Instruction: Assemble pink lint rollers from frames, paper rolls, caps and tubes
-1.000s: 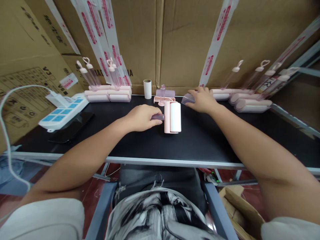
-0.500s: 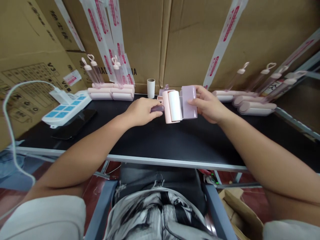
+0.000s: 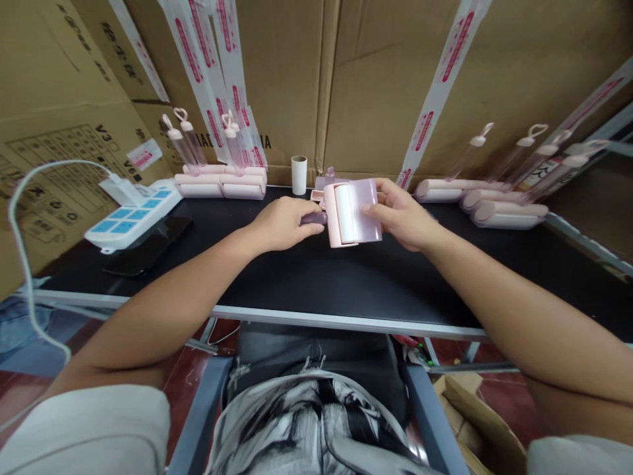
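On my head feed, the left hand [image 3: 277, 223] has its fingers [image 3: 312, 230] curled closed around a dark purple handle [image 3: 315, 218], thumb below. The pink roller [image 3: 333, 221] lies just right of those fingertips, its white roll [image 3: 344, 218] turned up toward me. From the other side, I see the right hand [image 3: 408, 219] with fingers and thumb pinched on the outer edge of a translucent lilac cover [image 3: 366, 227], which overlaps part of the roll. I cannot tell whether the roller touches the black counter [image 3: 306, 284]. Beyond the left fingertips stands an upright white tube [image 3: 299, 175]; small lilac parts [image 3: 329, 177] show behind the roller. Finished-looking rollers [image 3: 242, 183] sit beyond and left of the left fingers, near a power strip [image 3: 133, 218], and similar rollers [image 3: 509, 214] sit well right of the right fingers.
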`<state>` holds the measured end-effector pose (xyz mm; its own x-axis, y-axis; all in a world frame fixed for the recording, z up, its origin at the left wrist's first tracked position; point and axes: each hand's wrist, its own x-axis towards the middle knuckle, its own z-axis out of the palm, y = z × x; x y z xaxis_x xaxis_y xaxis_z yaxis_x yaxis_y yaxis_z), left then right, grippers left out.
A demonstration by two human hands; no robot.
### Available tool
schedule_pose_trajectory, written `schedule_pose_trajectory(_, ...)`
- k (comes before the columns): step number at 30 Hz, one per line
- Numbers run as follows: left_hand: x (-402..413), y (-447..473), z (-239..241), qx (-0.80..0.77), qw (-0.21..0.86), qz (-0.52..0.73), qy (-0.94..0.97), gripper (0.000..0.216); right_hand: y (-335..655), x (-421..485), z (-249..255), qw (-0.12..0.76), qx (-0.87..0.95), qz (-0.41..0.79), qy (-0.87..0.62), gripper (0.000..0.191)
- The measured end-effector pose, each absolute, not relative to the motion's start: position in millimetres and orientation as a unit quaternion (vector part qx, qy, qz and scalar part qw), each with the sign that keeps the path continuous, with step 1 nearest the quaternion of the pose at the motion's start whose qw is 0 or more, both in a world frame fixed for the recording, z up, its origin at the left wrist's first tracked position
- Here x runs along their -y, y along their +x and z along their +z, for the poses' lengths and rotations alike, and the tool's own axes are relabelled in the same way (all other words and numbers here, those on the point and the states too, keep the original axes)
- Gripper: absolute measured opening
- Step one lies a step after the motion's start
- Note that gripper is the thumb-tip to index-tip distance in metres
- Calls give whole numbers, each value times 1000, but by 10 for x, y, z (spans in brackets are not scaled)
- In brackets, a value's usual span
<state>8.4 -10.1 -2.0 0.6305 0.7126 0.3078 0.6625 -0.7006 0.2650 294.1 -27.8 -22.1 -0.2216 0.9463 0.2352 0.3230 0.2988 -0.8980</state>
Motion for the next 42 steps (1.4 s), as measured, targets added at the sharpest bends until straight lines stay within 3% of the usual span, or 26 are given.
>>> schedule_pose_trajectory(23, 197, 172, -50, -372, 5, 150, 916, 29, 2796, 311, -356, 439, 734, 338, -393, 64)
schedule_pose_trajectory(30, 248, 199, -21, -383, -31, 116, 916, 35, 2716, 275, -434, 441, 761, 252, -404, 73)
schedule_pose_trajectory(34, 288, 244, -26, -404, -32, 101, 909, 32, 2713, 375, -356, 389, 803, 76, -445, 86)
schedule_pose_trajectory(37, 341, 298, -29, -414, -41, 86, 905, 30, 2668, 510, -273, 322, 844, -58, -425, 68)
schedule_pose_trajectory(40, 411, 347, -16, -414, -57, 75, 906, 30, 2603, 614, -229, 267, 874, -94, -395, 39)
schedule_pose_trajectory(42, 464, 370, -1, -416, -79, 66, 903, 32, 2575, 652, -215, 246, 879, -106, -395, 32)
